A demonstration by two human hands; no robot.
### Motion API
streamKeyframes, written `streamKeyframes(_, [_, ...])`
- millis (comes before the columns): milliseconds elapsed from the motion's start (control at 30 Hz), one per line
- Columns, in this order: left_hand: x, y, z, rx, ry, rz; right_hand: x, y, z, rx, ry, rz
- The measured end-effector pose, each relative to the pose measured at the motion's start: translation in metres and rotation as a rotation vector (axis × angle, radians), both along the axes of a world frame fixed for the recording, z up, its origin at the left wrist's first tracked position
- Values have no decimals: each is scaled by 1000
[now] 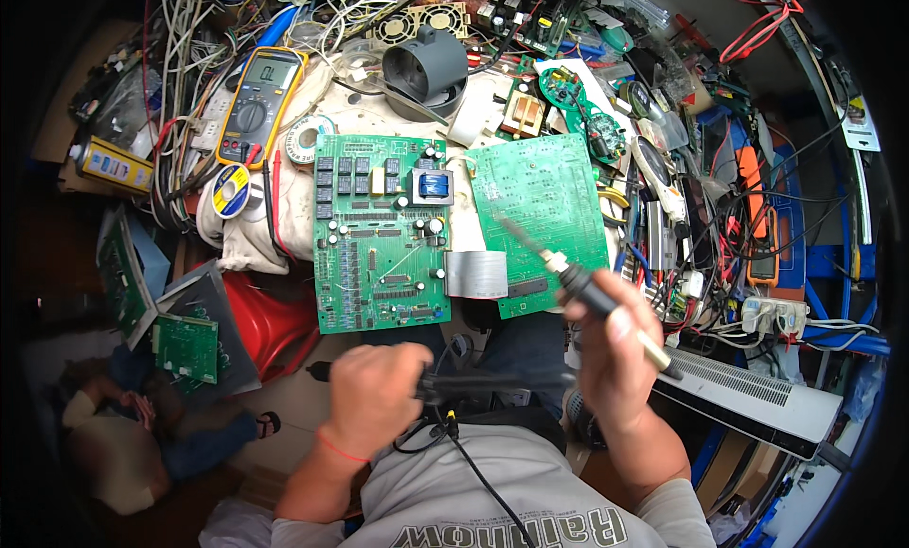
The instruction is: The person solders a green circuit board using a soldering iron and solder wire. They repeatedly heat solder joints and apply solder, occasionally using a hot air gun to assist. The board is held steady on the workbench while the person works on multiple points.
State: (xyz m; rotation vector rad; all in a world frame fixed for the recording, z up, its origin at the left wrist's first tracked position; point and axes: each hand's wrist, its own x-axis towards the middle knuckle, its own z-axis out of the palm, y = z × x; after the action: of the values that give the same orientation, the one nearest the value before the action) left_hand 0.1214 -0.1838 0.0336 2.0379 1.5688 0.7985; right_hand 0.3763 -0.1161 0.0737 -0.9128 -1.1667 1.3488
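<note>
My right hand (620, 354) is closed around a soldering iron (589, 294) with a black grip and a pale rear end. Its metal tip points up and left, over the bare green circuit board (544, 184); I cannot tell whether it touches. My left hand (379, 387) grips a long black rod-shaped tool (492, 384), blurred, held level in front of my body below the boards. Left of the bare board lies a second green circuit board (383, 255) with relays, chips and a blue transformer. A grey ribbon cable (476, 274) joins the two boards.
A yellow multimeter (254, 108), solder spool (230, 190) and red probe (276, 198) lie at the left. Behind stands a grey cup-shaped holder (426, 70). Tangled wires and parts crowd the right. A red stool (265, 326) and another person (114, 444) are at lower left.
</note>
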Motion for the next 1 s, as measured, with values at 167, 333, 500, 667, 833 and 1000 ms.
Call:
streamKeyframes(167, [-42, -6, 11, -38, -525, 380, 23, 28, -54, 132, -547, -123])
streamKeyframes(333, [-56, 15, 32, 358, -1037, 390, 19, 38, -83, 369, -735, -136])
streamKeyframes(500, [-57, 31, 47, 392, -1182, 372, 16, 42, -82, 422, -754, -93])
streamKeyframes(667, [-48, 35, 41, 363, -1187, 357, 14, 43, -80, 407, -782, -91])
streamKeyframes(833, [-49, 34, 37, 329, -1143, 408, 12, 44, -79, 402, -789, -91])
streamKeyframes(1000, [-52, 32, 35, 322, -1149, 411, 12, 44, -78, 385, -790, -93])
